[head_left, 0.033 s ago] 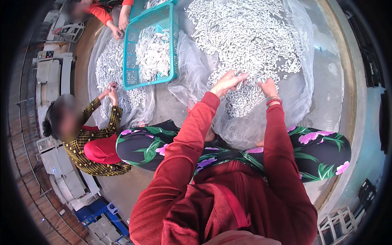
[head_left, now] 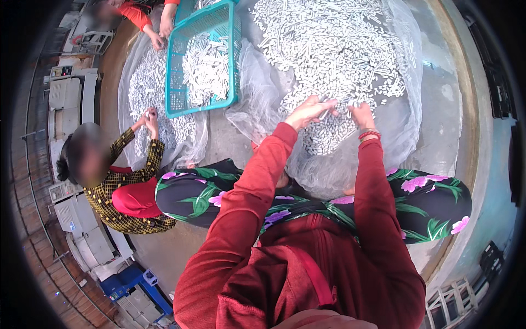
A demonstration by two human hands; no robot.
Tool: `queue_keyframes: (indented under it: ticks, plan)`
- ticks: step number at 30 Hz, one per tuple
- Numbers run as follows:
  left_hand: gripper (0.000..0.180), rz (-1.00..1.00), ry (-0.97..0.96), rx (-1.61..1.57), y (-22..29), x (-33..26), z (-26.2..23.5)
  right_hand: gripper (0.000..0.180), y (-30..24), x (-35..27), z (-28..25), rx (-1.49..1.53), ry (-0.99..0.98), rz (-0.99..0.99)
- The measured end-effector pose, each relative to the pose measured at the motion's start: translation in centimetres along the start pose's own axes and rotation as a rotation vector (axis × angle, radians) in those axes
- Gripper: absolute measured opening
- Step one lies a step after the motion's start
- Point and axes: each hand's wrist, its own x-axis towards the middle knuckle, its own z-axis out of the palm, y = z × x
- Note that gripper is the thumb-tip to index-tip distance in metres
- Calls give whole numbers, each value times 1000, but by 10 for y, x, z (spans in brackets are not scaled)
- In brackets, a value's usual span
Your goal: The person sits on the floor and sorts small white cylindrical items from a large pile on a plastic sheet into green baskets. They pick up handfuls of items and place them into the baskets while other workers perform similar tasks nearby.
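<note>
A wide heap of small, short, white-grey cylindrical pieces [head_left: 329,60] lies on a sheet of sheer white netting [head_left: 408,131] in front of me. Over the near part of the heap, my left hand [head_left: 309,113] is partly closed, palm inward, with a few of the pieces seeming to sit between thumb and fingers. My right hand [head_left: 362,115], with a red bead bracelet at the wrist, is just to its right. Its fingertips are pinched together close to the pieces; what they hold is too small to make out.
Left of the heap stands a teal plastic basket [head_left: 235,60] part filled with longer white pieces [head_left: 205,71]. A co-worker in a yellow-black checked top [head_left: 104,203] sits at another heap [head_left: 145,82]. Beyond, another person's orange sleeves [head_left: 134,17] reach in. Machines [head_left: 66,101] line the left side.
My left hand's fingers have shifted slightly to the right and reach out a little more. My right hand has moved up very slightly.
</note>
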Motion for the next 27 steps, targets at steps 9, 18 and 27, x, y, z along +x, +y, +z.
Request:
queue_keyframes:
  ticks: [9, 18, 27]
  plan:
    - [19, 333, 250, 1234, -70, 33, 92, 35, -9, 1, -47, 133, 102, -82]
    - [21, 236, 119, 929, -63, 18, 60, 31, -11, -1, -29, -58, 225, -36]
    - [25, 105, -398, -680, 14, 29, 0, 43, -46, -20, -9, -499, -64, 165]
